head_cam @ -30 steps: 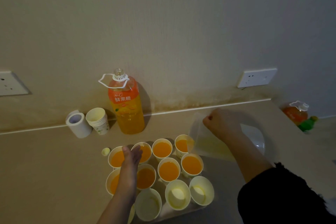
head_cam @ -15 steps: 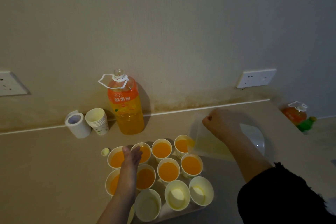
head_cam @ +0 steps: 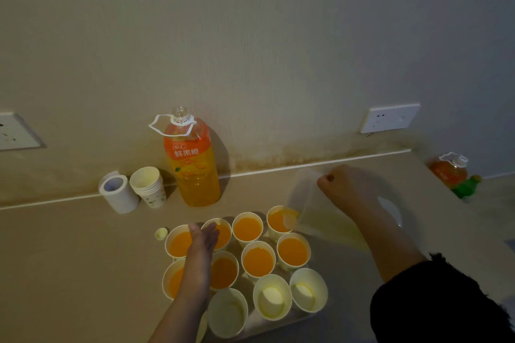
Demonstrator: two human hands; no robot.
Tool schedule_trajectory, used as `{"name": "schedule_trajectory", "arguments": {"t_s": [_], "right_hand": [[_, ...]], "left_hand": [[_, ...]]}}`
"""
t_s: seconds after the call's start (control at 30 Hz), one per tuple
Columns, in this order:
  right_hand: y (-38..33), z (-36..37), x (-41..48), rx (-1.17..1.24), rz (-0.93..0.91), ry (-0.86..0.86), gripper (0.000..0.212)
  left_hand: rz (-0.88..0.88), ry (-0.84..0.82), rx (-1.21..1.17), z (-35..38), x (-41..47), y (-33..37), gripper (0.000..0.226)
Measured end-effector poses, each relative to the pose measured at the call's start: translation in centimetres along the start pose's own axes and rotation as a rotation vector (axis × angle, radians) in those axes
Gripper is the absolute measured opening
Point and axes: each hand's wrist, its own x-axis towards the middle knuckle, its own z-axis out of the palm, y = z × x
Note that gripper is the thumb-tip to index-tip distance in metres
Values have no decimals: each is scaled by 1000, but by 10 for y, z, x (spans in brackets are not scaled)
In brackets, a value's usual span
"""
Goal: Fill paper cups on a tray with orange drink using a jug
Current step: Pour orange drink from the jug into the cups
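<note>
Right of the tall orange bottle (head_cam: 192,167), right grip (head_cam: 348,189) is tilting the clasped clear plastic jug (head_cam: 306,200) into a white paper cup (head_cam: 277,221); left grip (head_cam: 204,242) is hovering flat-fingered; empty cups (head_cam: 271,296) are likely coming next.

Eight filled cups (head_cam: 258,262) held orange drink (head_cam: 293,253); three empty-looking cups (head_cam: 271,296) sat beside them, and a sliver of a possible twelfth showed under the left forearm (head_cam: 184,312). There was one stack of spare cups (head_cam: 149,188), one roll (head_cam: 118,193), one small cap (head_cam: 161,233), one clear jug (head_cam: 309,203). Two orange bottles (head_cam: 192,172) were in view, and two sockets (head_cam: 390,118) on the wall (head_cam: 250,36).
</note>
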Motion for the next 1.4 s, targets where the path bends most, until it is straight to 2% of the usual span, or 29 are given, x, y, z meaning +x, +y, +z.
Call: {"name": "schedule_trajectory", "arguments": {"t_s": [0.3,0.5,0.63,0.77,1.1,1.3,1.4], "right_hand": [[8,-23,-16,103,85,-16,29],[9,-29,-23,248,59,64,45],[5,-31,-29,322,-17,100,45],[-2,-31,-37,351,-84,56,45],[-18,-22,-54,232,-258,-1,46],[-34,-20,-62,257,-427,-11,48],[-47,-19,-64,234,-439,-47,46]], "left_hand": [[6,-15,1,4,-1,-2,70],[20,-18,-20,2,-9,-3,70],[19,-4,-38,-4,-16,-3,68],[32,11,-75,-12,-22,-3,69],[57,73,-100,-36,-35,-10,71],[57,86,-100,-49,-47,-12,71],[61,109,-98,-56,-52,-13,69]]}}
